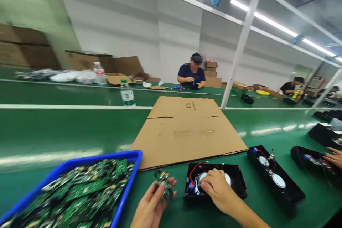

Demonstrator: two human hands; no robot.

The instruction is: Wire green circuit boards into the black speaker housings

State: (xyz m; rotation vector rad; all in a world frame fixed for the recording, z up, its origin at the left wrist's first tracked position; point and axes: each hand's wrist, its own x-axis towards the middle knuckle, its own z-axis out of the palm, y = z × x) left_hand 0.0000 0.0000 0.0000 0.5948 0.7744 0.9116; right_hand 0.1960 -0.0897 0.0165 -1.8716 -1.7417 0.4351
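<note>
Green tabletop (66, 128) ran the length of a white-walled workshop, with a flattened cardboard sheet (187, 131) lying just beyond the work. The left hand (151, 206) was closed on a small circuit board (163, 183), held upright just left of an open black housing (213, 185). The right hand (217, 190) rested inside that housing with its fingers pressed on a round silver speaker; it steadied the part without clearly gripping it.

The housing lay flat at the near edge of the tabletop. It was a shallow black tray with red wires looping over the speaker and a small blue part at its left wall.

Judgement: the board should be gripped by its edges only, and the wires kept clear of the speaker rim so that nothing is pinched or strained.

A blue bin (88, 164) of green boards stood at near left. A second housing (275, 180), with two speakers, lay just to the right. Another person's hand (333, 156) touched a third housing at far right. Other workers sat at the far side.
</note>
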